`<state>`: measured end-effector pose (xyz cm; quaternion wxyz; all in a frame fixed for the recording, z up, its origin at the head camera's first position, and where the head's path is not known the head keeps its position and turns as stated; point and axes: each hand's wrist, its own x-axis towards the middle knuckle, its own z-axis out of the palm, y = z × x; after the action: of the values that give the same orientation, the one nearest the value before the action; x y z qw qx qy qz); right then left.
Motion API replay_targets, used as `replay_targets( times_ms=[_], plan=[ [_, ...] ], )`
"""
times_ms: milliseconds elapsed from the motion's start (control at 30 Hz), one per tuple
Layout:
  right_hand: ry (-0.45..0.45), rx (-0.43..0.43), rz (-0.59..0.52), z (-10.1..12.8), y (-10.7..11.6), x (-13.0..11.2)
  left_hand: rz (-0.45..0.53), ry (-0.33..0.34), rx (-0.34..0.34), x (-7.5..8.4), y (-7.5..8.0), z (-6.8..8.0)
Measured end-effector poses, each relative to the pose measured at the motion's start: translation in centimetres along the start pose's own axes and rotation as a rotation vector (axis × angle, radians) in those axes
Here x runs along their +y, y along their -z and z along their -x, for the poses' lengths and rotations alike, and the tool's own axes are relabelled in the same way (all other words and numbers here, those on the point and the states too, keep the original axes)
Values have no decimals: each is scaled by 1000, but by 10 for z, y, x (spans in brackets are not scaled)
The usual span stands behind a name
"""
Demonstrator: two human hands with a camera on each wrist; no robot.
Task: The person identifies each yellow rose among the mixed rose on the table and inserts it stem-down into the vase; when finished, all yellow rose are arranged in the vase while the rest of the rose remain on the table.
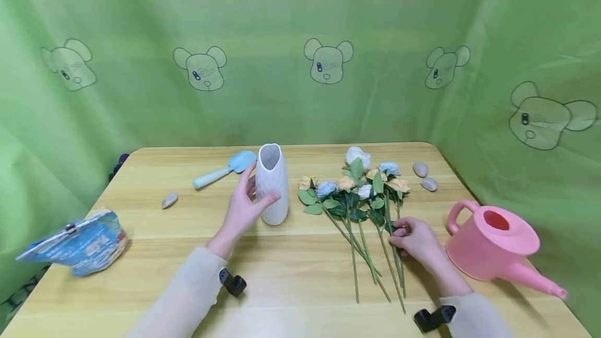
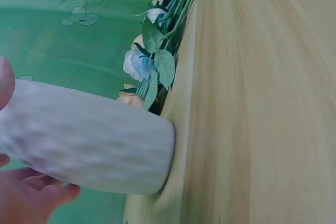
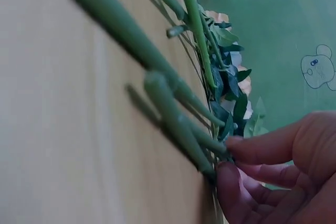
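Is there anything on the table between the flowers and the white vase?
Nothing visible. The right hand pinches a stem of the artificial flowers, which lie just right of the white vase. The left hand holds the vase upright, mouth open, and only bare wooden table shows between them.

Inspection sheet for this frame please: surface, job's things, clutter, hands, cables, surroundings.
Surface: wooden table, pale grain.
Job's things: white vase upright; artificial flowers lying flat right of it.
Clutter: pink watering can, blue scoop, blue packet, three stones.
Hands: left hand holds the vase; right hand pinches flower stems.
Cables: nothing seen.
Surroundings: green curtain printed with bears.
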<state>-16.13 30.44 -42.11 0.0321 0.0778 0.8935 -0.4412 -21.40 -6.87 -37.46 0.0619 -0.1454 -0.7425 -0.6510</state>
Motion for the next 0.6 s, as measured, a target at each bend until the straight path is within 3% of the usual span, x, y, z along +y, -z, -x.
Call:
replay_targets(
  times_ms=[167,300,467,600],
  plan=[
    [-68,1,-39,-2,-1,-5,-15,-4,35,-18,-2,-7],
    [-71,-6,-106,-1,4,-10,2,-33,69,-35,-2,-12],
    [3,-7,-110,2,14,-17,30,-60,64,-42,-3,-14],
    [94,33,-73,4,21,-27,42,-42,46,-36,-3,-11]
  ],
)
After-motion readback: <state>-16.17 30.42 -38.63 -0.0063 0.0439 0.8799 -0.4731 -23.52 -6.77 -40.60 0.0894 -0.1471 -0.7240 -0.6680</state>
